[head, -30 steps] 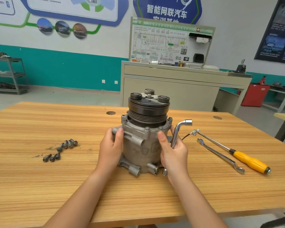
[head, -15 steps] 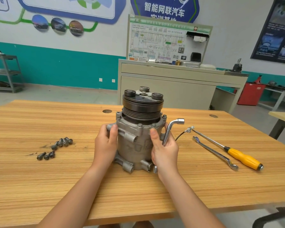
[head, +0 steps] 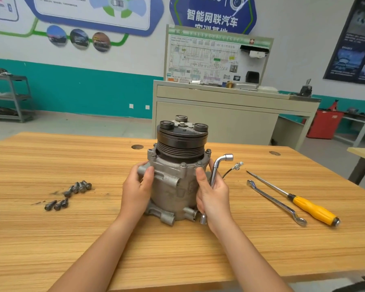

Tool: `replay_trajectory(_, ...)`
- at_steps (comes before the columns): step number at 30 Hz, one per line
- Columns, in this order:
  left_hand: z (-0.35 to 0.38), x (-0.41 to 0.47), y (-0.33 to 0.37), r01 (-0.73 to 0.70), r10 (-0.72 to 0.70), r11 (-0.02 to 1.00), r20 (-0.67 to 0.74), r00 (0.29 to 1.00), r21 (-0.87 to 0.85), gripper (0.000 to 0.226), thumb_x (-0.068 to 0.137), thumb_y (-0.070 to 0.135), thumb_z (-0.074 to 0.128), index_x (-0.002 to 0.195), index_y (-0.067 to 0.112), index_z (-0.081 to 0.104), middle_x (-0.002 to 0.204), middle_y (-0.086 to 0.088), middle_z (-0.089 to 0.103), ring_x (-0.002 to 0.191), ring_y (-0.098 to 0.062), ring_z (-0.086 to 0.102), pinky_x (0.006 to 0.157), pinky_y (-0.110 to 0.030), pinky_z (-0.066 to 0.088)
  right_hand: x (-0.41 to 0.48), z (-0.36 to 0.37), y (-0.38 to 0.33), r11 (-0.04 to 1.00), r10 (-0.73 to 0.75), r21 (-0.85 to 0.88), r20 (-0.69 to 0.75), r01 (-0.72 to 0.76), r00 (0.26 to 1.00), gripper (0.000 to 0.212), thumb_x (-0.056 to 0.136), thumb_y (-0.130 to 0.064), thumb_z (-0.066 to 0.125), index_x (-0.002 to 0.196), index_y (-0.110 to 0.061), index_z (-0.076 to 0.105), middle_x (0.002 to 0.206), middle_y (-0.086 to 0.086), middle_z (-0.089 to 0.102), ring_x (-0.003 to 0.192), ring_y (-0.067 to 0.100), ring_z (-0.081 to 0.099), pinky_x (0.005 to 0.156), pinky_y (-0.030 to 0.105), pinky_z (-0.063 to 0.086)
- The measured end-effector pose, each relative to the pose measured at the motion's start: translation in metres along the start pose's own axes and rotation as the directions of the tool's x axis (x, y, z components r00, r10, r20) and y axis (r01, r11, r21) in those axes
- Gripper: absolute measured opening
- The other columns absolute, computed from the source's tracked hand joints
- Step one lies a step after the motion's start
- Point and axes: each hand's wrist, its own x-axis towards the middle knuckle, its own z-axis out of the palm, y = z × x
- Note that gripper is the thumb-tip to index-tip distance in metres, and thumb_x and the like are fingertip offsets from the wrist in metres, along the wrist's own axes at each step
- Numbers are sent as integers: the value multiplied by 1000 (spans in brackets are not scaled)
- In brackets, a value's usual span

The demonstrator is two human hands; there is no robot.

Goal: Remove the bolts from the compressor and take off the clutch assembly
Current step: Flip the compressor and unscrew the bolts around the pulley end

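The left hand [head: 136, 190] is gripping the upright compressor [head: 173, 186], the right hand [head: 214, 197] seemingly clasping the L-wrench [head: 215, 171] against it, with the clutch assembly [head: 181, 138] sitting directly above both.

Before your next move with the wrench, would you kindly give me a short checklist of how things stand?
1. Compressor upright on the table: ok.
2. Left hand grips its body: ok.
3. Right hand holds the socket wrench: ok.
4. Loose bolts lie apart, to the left: ok.
5. All flange bolts out: not ok, heads show on the rim.
6. Clutch assembly free to lift: cannot tell.
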Motion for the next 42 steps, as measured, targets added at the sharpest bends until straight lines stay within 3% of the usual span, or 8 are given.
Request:
replay_trajectory(5,-3,10,-7,62,-62,996,-1,998,-58,31,82,51,47,80,21,55,77,9,59,72,2,54,75,-20,45,-6,14,2,996,-82,23,-77,84,994,46,60,-54,67,102,-35,62,88,-12,70,64,0,61,59,12,47)
replay_trajectory(9,-7,15,-8,133,-133,983,8,991,-124,23,86,43,53,83,20,59,80,7,62,82,-8,58,87,-42,49,-6,13,0,997,-75,25,-81,77,994,23,58,-52,68,79,-59,62,61,-15,60,48,-1,45,49,11,41)
replay_trajectory(19,-1,13,0,212,-201,964,82,976,-163,24,98,28,42,95,24,66,98,13,68,104,-5,59,92,-32,46,2,4,1,999,-32,-29,-43,31,999,55,50,-66,65,99,-40,61,56,-21,52,44,-7,44,45,7,33)
replay_trajectory(24,-1,7,-2,201,-190,968,84,978,-153,27,98,33,41,93,30,67,90,21,70,90,8,61,87,-29,47,-1,5,-2,987,-54,-153,7,54,999,87,57,-73,56,133,-31,45,89,-11,46,68,-3,32,59,18,27)
replay_trajectory(29,-6,5,-8,175,-169,980,67,983,-93,27,97,41,42,90,33,67,90,20,70,89,7,61,82,-29,46,-9,-2,-7,994,33,-107,-28,-36,999,19,94,-37,44,106,-27,55,57,-11,38,46,0,33,43,15,27)
replay_trajectory(32,-7,4,-8,176,-172,981,59,983,-76,27,97,41,42,90,34,67,90,21,70,93,6,60,89,-33,46,-13,-20,-9,999,20,-33,-123,-25,992,23,99,-19,38,100,-14,61,45,-6,45,39,4,40,38,15,35)
replay_trajectory(36,-5,3,-5,169,-166,982,51,985,-78,25,97,40,42,90,36,65,90,23,69,97,6,59,92,-36,46,-9,-54,-17,999,-26,15,-263,31,964,49,93,-2,47,105,-49,51,74,-1,66,55,7,62,55,19,53)
replay_trajectory(42,-5,2,-6,164,-162,985,55,985,-43,29,97,42,40,86,28,63,94,11,65,91,-7,58,91,-47,45,6,-118,-33,994,86,-33,-396,-107,914,25,93,1,48,105,-15,62,89,9,65,75,16,70,61,17,56)
